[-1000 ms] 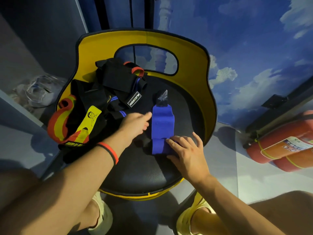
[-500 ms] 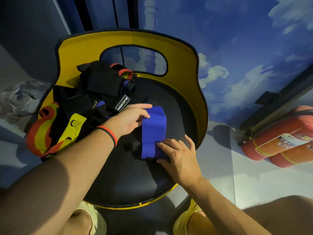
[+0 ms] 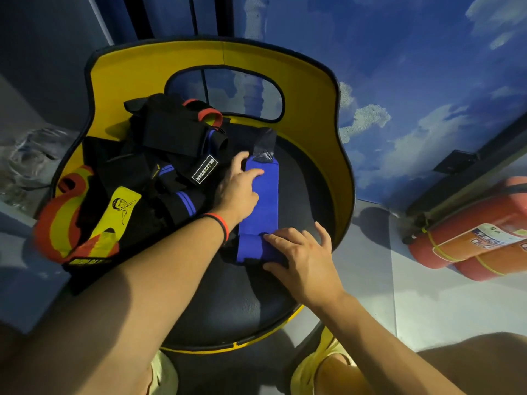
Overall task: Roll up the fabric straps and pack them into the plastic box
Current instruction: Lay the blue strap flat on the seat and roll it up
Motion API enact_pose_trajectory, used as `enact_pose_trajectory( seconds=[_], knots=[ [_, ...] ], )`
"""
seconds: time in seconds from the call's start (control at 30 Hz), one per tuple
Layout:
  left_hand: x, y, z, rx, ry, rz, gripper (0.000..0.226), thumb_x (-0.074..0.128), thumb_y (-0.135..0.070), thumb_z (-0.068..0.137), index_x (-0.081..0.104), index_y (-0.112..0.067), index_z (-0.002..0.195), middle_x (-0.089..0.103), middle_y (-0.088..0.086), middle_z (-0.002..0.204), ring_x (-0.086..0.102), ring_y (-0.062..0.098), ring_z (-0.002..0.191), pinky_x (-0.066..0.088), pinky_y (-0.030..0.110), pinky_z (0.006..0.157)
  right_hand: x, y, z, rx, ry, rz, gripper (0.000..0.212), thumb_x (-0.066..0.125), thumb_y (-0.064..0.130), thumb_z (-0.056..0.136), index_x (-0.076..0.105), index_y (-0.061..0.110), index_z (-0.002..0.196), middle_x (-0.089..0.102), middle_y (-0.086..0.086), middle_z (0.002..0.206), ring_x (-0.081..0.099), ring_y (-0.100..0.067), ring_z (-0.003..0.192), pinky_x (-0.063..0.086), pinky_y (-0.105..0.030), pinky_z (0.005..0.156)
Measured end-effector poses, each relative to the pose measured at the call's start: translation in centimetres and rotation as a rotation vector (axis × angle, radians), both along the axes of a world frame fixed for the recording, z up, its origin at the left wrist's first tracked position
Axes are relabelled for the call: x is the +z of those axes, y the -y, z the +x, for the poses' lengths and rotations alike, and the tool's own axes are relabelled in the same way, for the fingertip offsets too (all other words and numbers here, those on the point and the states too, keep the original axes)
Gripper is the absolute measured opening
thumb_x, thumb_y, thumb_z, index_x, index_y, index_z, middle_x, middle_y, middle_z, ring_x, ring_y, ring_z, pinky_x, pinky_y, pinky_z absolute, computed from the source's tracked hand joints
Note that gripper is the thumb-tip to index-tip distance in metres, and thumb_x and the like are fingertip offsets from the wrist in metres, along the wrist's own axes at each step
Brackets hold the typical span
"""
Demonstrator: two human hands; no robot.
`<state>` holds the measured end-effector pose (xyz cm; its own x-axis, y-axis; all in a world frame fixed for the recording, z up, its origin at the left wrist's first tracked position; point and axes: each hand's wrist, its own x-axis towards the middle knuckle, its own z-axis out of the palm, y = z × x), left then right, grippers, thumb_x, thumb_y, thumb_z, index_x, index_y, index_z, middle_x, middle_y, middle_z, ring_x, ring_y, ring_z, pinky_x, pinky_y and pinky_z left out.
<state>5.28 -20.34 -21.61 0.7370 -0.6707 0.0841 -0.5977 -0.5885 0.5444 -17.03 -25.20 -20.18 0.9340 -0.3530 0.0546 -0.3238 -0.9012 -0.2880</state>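
Left hand (image 3: 238, 192) presses straight fingers on the blue strap (image 3: 261, 203), right hand (image 3: 302, 258) pinches its first roll; piled straps (image 3: 171, 155) wait.

Blue strap (image 3: 261, 195): soft matt cloth; far end a dark, rougher patch.
Black straps (image 3: 171, 138), left: matt woven cloth.
Red-and-yellow strap (image 3: 57, 218): smooth cloth.
Seat (image 3: 228, 303): black leather-like covering, fine grain, faint sheen.
Backrest (image 3: 308, 95): smooth yellow covering.
Fire extinguishers (image 3: 470, 238), right: glossy red shells, paper-like label.
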Motion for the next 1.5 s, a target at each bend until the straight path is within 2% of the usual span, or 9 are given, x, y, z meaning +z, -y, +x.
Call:
enact_pose_trajectory(
  seconds=[0.07, 0.2, 0.47, 0.6, 0.93, 1.03, 1.17, 1.37, 1.5],
  knots=[
    [0.6, 0.0, -1.0, -0.015, 0.209, 0.008, 0.04, 0.065, 0.007, 0.078, 0.069, -0.026, 0.101, 0.041, -0.002, 0.138, 0.047, 0.022, 0.114, 0.049, 0.036, 0.089, 0.2, 0.1, 0.1, 0.0, -0.011, 0.002, 0.055, 0.062, 0.057, 0.091, 0.055, 0.039, 0.142, 0.057, 0.017, 0.134, 0.055, -0.015, 0.12, 0.011, -0.059, 0.12],
    [0.9, -0.7, 0.3, -0.068, -0.046, 0.043, 0.03, 0.06, 0.004, 0.09, 0.072, -0.02, 0.078, 0.06, 0.0, 0.105, 0.064, 0.022, 0.092, 0.053, 0.034, 0.077, 0.4, 0.3, 0.2, 0.018, -0.03, 0.02, 0.056, 0.059, 0.058, 0.092, 0.051, 0.038, 0.145, 0.055, 0.016, 0.136, 0.054, -0.016, 0.123, 0.012, -0.06, 0.121],
    [4.8, -7.3, -1.3, -0.392, -0.108, 0.085, 0.008, 0.071, -0.017, 0.093, 0.075, -0.023, 0.097, 0.063, -0.011, 0.12, 0.059, 0.005, 0.114, 0.049, 0.038, 0.105, 1.1, 0.8, 0.7, 0.082, -0.106, 0.018, 0.059, 0.052, 0.057, 0.097, 0.04, 0.037, 0.152, 0.048, 0.011, 0.147, 0.046, -0.02, 0.133, 0.008, -0.06, 0.122],
    [5.8, -11.1, -4.1, -0.505, -0.082, 0.259, 0.044, 0.078, -0.042, 0.085, 0.065, -0.031, 0.126, 0.058, -0.017, 0.128, 0.057, 0.002, 0.115, 0.048, 0.03, 0.102, 1.9, 1.3, 0.7, 0.143, -0.138, 0.042, 0.058, 0.054, 0.055, 0.098, 0.041, 0.036, 0.151, 0.049, 0.01, 0.147, 0.043, -0.019, 0.135, 0.005, -0.058, 0.123],
    [2.3, -15.2, -12.7, -0.147, -0.129, 0.082, 0.058, 0.086, -0.034, 0.079, 0.058, -0.027, 0.13, 0.051, -0.014, 0.138, 0.055, 0.008, 0.124, 0.048, 0.028, 0.103, 2.3, 0.4, -0.9, 0.261, -0.221, 0.197, 0.058, 0.054, 0.058, 0.096, 0.047, 0.033, 0.148, 0.051, 0.009, 0.144, 0.041, -0.016, 0.136, 0.015, -0.045, 0.122],
    [1.7, -15.3, -13.5, -0.003, -0.279, -0.095, 0.054, 0.091, -0.024, 0.073, 0.064, -0.029, 0.12, 0.048, -0.014, 0.142, 0.05, 0.007, 0.126, 0.047, 0.024, 0.102, 1.7, -0.1, -1.8, 0.227, -0.145, 0.374, 0.058, 0.06, 0.053, 0.095, 0.053, 0.027, 0.146, 0.056, 0.005, 0.132, 0.052, -0.011, 0.117, 0.046, -0.031, 0.107],
    [1.6, -15.3, -13.4, 0.021, -0.382, -0.082, 0.056, 0.089, -0.023, 0.077, 0.061, -0.029, 0.125, 0.06, -0.014, 0.131, 0.055, 0.007, 0.123, 0.044, 0.015, 0.093, 0.5, -1.6, -3.1, 0.098, -0.03, 0.343, 0.063, 0.061, 0.055, 0.091, 0.051, 0.029, 0.147, 0.043, 0.013, 0.119, 0.047, -0.006, 0.105, 0.044, -0.008, 0.084],
    [1.8, -15.4, -12.8, -0.003, -0.364, -0.011, 0.055, 0.087, -0.029, 0.079, 0.056, -0.03, 0.124, 0.06, -0.013, 0.132, 0.058, 0.006, 0.12, 0.042, 0.005, 0.078, 0.0, -0.6, -3.3, 0.169, -0.083, 0.145, 0.068, 0.071, 0.042, 0.09, 0.041, 0.035, 0.151, 0.055, 0.01, 0.121, 0.054, -0.015, 0.111, 0.044, -0.042, 0.107],
    [1.8, -15.4, -12.4, -0.043, -0.351, 0.014, 0.056, 0.086, -0.036, 0.08, 0.054, -0.031, 0.125, 0.061, -0.012, 0.131, 0.06, 0.01, 0.12, 0.05, 0.02, 0.091, 0.0, 0.5, -2.6, 0.173, -0.139, 0.159, 0.068, 0.071, 0.049, 0.089, 0.041, 0.044, 0.15, 0.038, 0.012, 0.118, 0.039, -0.012, 0.114, 0.031, -0.043, 0.11]
  ],
)
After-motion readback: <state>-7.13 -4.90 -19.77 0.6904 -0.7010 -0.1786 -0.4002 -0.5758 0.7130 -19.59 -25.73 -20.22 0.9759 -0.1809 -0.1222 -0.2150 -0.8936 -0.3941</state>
